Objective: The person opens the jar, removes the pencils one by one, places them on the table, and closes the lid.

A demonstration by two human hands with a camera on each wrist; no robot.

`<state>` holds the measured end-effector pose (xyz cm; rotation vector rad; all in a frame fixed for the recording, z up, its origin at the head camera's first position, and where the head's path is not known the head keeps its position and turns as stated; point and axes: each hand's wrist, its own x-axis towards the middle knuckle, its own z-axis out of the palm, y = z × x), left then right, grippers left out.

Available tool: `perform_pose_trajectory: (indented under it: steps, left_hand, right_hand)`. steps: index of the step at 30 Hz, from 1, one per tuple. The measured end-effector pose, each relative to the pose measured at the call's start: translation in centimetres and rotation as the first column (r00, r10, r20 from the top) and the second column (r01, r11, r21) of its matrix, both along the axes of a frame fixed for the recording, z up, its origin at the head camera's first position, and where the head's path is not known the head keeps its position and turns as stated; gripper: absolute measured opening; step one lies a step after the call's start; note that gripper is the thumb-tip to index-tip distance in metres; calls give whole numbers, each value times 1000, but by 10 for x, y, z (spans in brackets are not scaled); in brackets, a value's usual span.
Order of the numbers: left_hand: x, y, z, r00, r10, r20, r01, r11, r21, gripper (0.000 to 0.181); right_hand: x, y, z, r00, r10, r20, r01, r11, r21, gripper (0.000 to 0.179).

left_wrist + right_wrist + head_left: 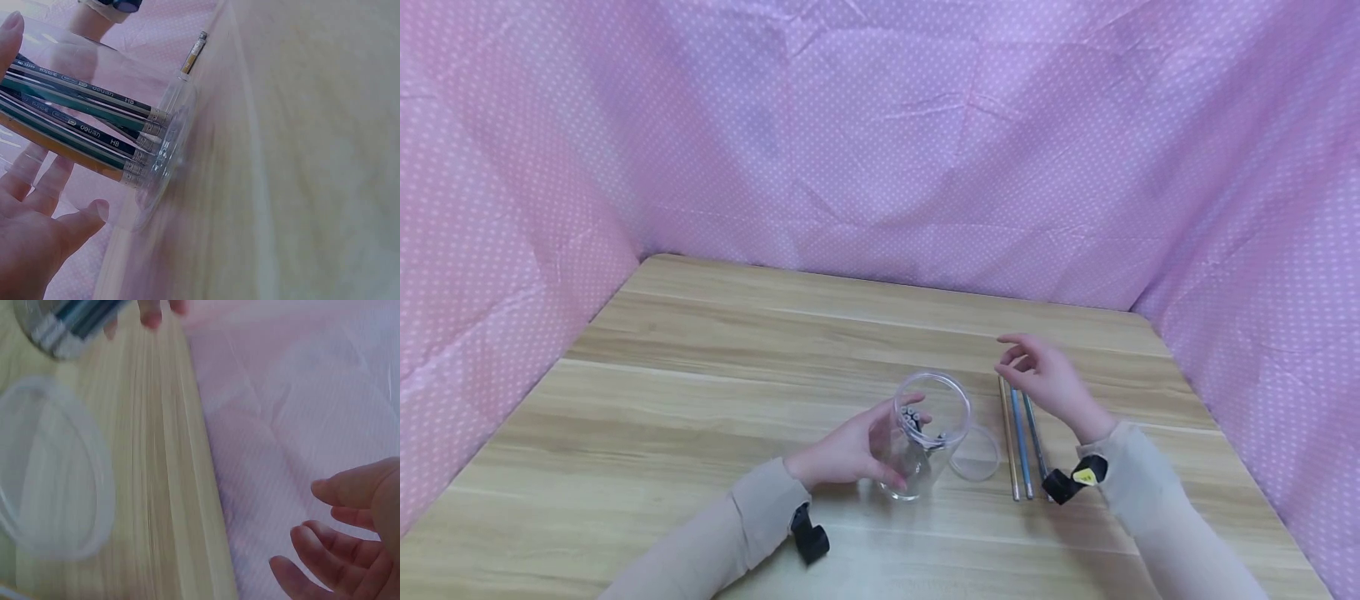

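Watching remotely, I'm seeing the left hand (850, 446) holding the jar (921, 475); slipping risks tipping it. The right hand (1052, 383) is hanging loose-fingered, empty; bumping risks rolling pencils (1022, 450) near its fingers.

I am watching from far away through three views. The head view is looking forward and down from up high, taking in most of the table (700, 400) and the pink cloth (880, 150). The left wrist camera (811, 543) is looking closely past the left hand (853, 450) at the clear jar (931, 471), and the table is showing sideways. The right wrist camera (1060, 487) is looking past the right hand (1051, 382), close to the lid (976, 454). All three views are sharing the jar; the head and right wrist views are sharing the lid.
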<state>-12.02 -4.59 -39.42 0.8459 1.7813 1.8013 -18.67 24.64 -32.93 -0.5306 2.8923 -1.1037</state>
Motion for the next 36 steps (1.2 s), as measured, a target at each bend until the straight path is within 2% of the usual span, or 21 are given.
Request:
perform_pose_trajectory:
  steps: [8,11,13,17,19,21,24,27,32,34,36]
  left_hand:
    - [-1,0,-2,1000,1,-9,-1,1000,-7,101]
    - [-1,0,-2,1000,-2,-4,2,1000,-3,100]
    - [-1,0,-2,1000,-5,0,5,1000,1,99]
    - [-1,-1,-2,1000,-7,3,7,1000,9,100]
    - [-2,0,-2,1000,-7,2,7,1000,9,100]
    - [-3,0,-2,1000,-5,-5,5,1000,3,100]
    - [-4,0,-1,1000,-7,-11,7,1000,0,99]
    - [-5,-1,0,1000,-14,-12,14,1000,2,100]
    - [-4,-1,-1,1000,-21,-10,21,1000,13,101]
    - [-4,-1,-2,1000,-17,-10,17,1000,14,101]
    - [-4,-1,-2,1000,-4,-19,4,1000,0,101]
  right_hand:
    - [23,-28,17,987,117,-113,-124,991,-58,37]
    - [32,-35,23,970,149,-191,-167,982,-83,35]
    - [36,-39,26,949,178,-260,-212,971,-113,36]
    - [42,-48,31,882,246,-402,-337,926,-172,41]
    - [45,-52,35,841,279,-464,-395,902,-174,43]
    - [48,-55,40,806,303,-508,-432,888,-157,38]
    - [53,-59,47,760,347,-550,-481,869,-116,29]
    - [58,-63,51,709,405,-577,-524,851,-46,39]
    - [63,-69,51,590,507,-628,-599,797,81,42]
    - [65,-70,50,555,532,-639,-625,774,102,40]
    - [66,-71,50,537,543,-646,-637,763,111,38]
